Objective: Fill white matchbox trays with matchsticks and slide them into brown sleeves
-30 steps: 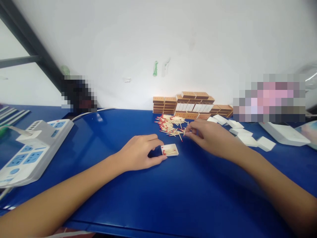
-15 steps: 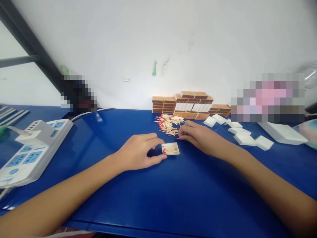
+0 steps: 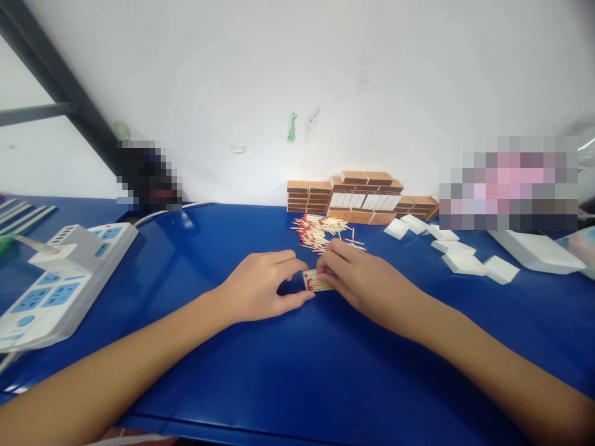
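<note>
My left hand rests on the blue table with thumb and forefinger gripping the left end of a small white matchbox tray. Red-headed matches lie side by side in this tray. Over the tray's right part is my right hand, its fingertips pinched together on a match that they mostly cover. Just behind it, a loose heap of matches spreads on the table, with a few stray ones to its right.
Brown matchboxes stand stacked against the wall, some with white tray ends facing out. Several white trays are scattered at the right, by a larger white box. A power strip with a plugged-in charger occupies the left side.
My right hand has moved left and toward me, from the heap's edge to over the tray. A few matches now lie apart at the heap's right. My left hand has stayed put.
</note>
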